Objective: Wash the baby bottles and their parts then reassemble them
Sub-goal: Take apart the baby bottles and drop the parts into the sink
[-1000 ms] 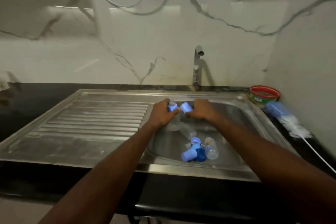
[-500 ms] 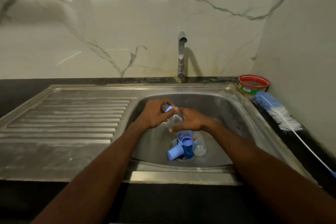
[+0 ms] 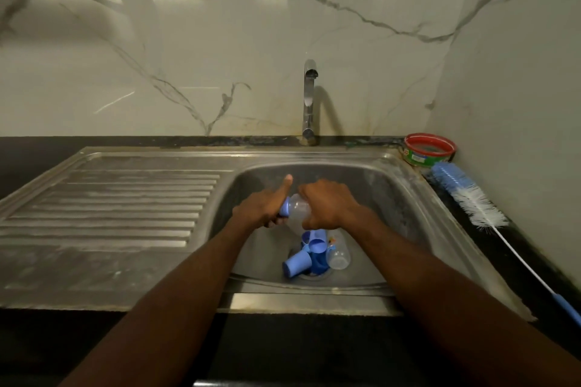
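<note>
Over the sink basin (image 3: 386, 198) I hold a clear baby bottle (image 3: 298, 207) on its side. My left hand (image 3: 264, 207) grips its blue screw ring (image 3: 285, 207), thumb sticking up. My right hand (image 3: 327, 204) is curled round the bottle's body. Below them, near the drain, lie several blue caps (image 3: 297, 262) and a second clear bottle (image 3: 339, 256).
A chrome tap (image 3: 309, 97) stands behind the basin. The ribbed draining board (image 3: 119, 204) stretches to the left. At the right, a red-rimmed soap tub (image 3: 429, 149) and a long blue-and-white bottle brush (image 3: 468, 198) lie on the dark counter beside the wall.
My right hand dropped a blue cap and now holds the bottle's body. The bottle has tipped onto its side, lower in the basin. The camera has tilted down.
</note>
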`<action>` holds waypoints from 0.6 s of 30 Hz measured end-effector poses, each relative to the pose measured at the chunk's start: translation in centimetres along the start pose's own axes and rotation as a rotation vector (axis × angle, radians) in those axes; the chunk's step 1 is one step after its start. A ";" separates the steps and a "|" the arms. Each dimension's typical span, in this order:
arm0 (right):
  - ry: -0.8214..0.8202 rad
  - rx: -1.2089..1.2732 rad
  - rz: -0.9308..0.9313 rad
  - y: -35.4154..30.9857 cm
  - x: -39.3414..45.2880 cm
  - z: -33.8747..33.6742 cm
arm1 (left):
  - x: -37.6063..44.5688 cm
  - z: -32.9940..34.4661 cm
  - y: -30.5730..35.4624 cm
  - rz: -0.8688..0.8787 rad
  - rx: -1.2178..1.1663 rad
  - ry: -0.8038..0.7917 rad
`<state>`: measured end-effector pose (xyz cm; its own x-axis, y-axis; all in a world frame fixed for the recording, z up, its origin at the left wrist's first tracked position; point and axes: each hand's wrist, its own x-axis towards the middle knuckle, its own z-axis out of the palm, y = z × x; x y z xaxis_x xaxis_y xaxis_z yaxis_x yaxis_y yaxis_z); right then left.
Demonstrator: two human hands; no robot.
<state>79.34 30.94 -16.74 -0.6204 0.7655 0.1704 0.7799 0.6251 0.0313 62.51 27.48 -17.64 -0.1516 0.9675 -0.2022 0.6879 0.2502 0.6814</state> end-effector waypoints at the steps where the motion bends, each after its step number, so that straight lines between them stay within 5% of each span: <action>1: -0.001 0.037 0.035 0.1 0.1 0.2 | -0.1 -0.4 -0.1 -0.028 -0.147 0.021; 4: 0.015 0.186 0.166 1.3 0.4 0.7 | 0.0 -1.6 -0.7 0.120 -0.420 -0.036; 8: 0.002 0.374 0.137 3.1 0.2 1.5 | 0.5 -1.6 -1.4 0.564 -0.257 -0.101; 14: 0.024 0.302 0.050 2.8 -0.1 0.9 | 0.1 -1.1 -0.5 0.231 -0.291 0.074; 18: -0.041 0.317 0.166 2.6 0.1 1.3 | 0.8 -1.6 -1.5 0.055 -0.491 0.099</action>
<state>81.17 32.81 -17.92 -0.4951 0.8621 0.1081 0.8099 0.5029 -0.3020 60.27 27.93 -17.69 -0.2076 0.9726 -0.1046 0.2850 0.1625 0.9447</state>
